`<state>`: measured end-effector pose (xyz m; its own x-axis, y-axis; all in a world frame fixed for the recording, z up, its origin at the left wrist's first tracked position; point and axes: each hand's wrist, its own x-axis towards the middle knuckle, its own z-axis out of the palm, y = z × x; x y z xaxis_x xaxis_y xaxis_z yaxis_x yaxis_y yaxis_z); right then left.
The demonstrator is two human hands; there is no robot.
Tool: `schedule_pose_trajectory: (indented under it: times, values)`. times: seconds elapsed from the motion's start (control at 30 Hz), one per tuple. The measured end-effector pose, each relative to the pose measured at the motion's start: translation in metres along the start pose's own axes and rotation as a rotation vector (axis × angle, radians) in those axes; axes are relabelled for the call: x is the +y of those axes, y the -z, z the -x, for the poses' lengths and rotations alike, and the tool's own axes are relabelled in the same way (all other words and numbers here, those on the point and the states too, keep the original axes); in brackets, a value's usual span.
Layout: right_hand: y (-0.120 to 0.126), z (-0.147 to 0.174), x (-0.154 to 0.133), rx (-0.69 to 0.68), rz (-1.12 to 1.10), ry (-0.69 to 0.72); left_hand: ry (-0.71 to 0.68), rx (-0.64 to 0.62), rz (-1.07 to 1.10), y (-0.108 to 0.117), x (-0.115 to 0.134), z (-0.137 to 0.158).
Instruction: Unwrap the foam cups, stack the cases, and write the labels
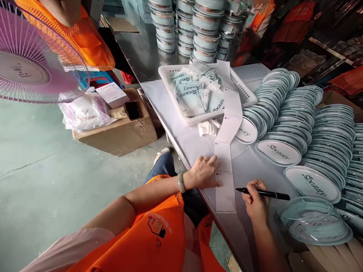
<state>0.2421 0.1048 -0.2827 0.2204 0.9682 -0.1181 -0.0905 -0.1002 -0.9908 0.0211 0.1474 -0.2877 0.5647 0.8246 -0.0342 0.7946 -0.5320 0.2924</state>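
A long strip of white labels runs down the table from a white plastic basket. My left hand lies on the strip's left edge, fingers spread and pressing on the paper. Just right of the strip, my right hand grips a black marker. Its dark tip points left, close to the strip's edge. Faint small print crosses the strip at intervals; the writing is too small to read. Inside the basket lie several pale blue sachets printed "Sbeauty".
Rows of stacked oval lids fill the right side, beside clear plastic containers. Round tubs stand piled at the back. A crumpled white tissue touches the basket. Left are a purple fan and a cardboard box bearing a phone.
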Motion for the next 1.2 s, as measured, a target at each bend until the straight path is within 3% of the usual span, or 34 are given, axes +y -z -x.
schedule_pose_trajectory:
  times: [0.07, 0.23, 0.4, 0.53, 0.67, 0.8, 0.87, 1.03, 1.2]
  values:
    - [0.003, 0.001, -0.001, 0.024, -0.014, 0.005, -0.019, 0.026, 0.036, -0.003, -0.005, 0.003]
    - [0.008, -0.001, -0.005, -0.071, 0.027, -0.002, -0.012, 0.127, 0.061, -0.019, -0.008, 0.020]
    - [-0.010, -0.009, 0.007, -0.074, 0.133, 0.046, -0.023, 0.141, -0.042, -0.022, -0.004, 0.018]
    - [-0.026, -0.008, 0.025, -0.005, 0.287, 0.062, -0.064, 0.169, -0.062, -0.026, -0.003, 0.015]
    - [-0.025, -0.006, 0.033, 0.095, 0.237, 0.031, -0.122, 0.204, -0.065, -0.035, -0.003, 0.015]
    - [-0.011, -0.009, 0.036, -0.108, 0.105, -0.022, -0.119, 0.207, -0.049, -0.038, -0.004, 0.014]
    - [-0.006, -0.009, 0.039, -0.147, 0.092, -0.013, -0.110, 0.202, -0.042, -0.037, -0.004, 0.014]
    - [-0.013, -0.003, 0.038, -0.025, 0.116, 0.063, -0.100, 0.198, -0.053, -0.030, -0.003, 0.016]
    - [-0.014, -0.001, 0.025, 0.057, 0.286, 0.176, -0.082, 0.180, -0.078, -0.026, -0.002, 0.019]
